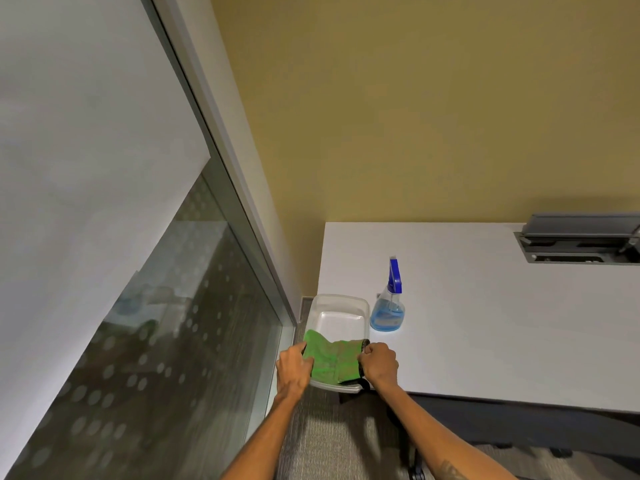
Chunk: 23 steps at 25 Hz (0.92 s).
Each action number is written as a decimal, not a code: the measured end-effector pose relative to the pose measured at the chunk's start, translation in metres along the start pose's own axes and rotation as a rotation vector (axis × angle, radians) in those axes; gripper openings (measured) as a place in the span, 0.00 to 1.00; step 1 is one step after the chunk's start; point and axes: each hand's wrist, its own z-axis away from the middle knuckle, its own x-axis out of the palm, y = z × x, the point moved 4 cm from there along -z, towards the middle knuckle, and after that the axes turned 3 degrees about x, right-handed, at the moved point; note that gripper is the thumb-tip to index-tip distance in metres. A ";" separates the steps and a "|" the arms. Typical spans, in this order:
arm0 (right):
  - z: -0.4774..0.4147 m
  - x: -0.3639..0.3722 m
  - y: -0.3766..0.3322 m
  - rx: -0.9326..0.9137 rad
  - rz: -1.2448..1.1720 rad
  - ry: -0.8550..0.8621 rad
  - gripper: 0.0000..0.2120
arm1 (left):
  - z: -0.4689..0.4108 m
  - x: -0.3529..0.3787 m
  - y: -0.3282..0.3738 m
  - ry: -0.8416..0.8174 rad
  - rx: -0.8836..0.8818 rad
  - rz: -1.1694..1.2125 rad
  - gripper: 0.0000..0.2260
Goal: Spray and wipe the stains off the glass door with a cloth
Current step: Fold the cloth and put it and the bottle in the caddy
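A green cloth (330, 358) lies folded over the near end of a clear plastic tub (337, 306) at the white table's left corner. My left hand (294, 370) grips the cloth's left edge and my right hand (379, 363) grips its right edge, which has a dark trim. A spray bottle (389, 306) with blue liquid and a blue trigger head stands upright just right of the tub, untouched. The glass door (173, 341) fills the left side, frosted above and clear with a dot pattern below.
The white table (502, 323) runs to the right, with a grey cable box (581, 242) set in at its far right. A yellow wall stands behind. A metal door frame (242, 220) separates glass and wall. Carpet and a dark chair base lie below the table edge.
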 end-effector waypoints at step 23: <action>-0.060 -0.077 -0.040 -0.214 -0.407 0.285 0.17 | 0.022 0.035 -0.046 -0.185 0.035 0.106 0.52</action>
